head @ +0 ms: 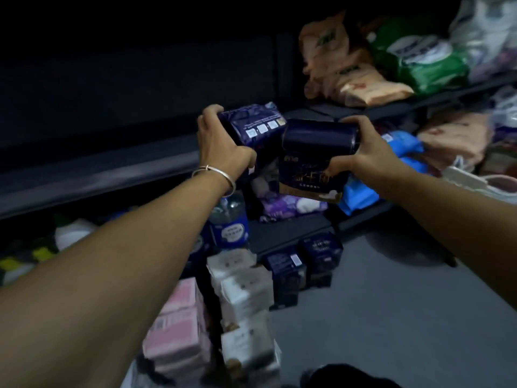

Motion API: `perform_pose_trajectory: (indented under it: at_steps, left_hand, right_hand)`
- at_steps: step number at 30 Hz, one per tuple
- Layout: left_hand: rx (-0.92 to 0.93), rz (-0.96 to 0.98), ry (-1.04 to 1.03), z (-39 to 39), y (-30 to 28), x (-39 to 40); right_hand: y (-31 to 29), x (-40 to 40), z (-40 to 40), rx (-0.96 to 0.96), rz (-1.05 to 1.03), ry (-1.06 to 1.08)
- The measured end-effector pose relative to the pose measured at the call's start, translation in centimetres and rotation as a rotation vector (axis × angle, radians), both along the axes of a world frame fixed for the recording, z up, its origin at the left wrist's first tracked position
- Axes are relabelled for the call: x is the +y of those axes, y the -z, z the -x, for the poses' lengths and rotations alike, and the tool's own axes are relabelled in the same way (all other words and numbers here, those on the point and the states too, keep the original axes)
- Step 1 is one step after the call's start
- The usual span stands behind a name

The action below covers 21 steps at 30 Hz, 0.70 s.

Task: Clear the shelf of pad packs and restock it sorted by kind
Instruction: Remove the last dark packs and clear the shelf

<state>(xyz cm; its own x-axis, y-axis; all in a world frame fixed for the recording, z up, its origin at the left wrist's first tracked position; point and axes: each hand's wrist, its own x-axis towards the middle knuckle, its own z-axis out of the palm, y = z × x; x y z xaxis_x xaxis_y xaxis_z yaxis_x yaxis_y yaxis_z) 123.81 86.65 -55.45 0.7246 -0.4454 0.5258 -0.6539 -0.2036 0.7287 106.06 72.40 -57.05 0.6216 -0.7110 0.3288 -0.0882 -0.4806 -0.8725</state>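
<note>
Left hand [223, 147] grips dark navy plastic pad pack [251, 127]; right hand [361, 152] grips second navy pack [316, 161], packs prob. touching. Dark empty shelf [98, 175] lies ahead-left, nearer L hand.

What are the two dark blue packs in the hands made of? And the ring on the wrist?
Dark blue pack in the left hand: looks like thin glossy plastic film; it creases and catches light.
Dark blue pack in the right hand: the same shiny wrap, bulging softly at its top.
Bangle on the left wrist: probably silvery metal, a thin bright band; blur leaves that uncertain.
</note>
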Motion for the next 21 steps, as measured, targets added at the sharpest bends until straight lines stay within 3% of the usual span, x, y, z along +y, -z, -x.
perform_pose_trajectory:
  at_steps: [12,16,21]
  left_hand:
    - [0.228,-0.449,0.157,8.4,17.0,-4.6]
    - [0.231,-0.646,0.185,9.6,20.8,-5.2]
    - [0.110,-0.969,0.259,11.2,26.0,-5.8]
  right_hand:
    - [14.9,-3.6,10.3,0.377,-0.196,0.117]
    - [18.3,-3.8,11.3,0.561,-0.200,0.110]
    - [22.8,-4.4,11.8,0.745,-0.136,0.127]
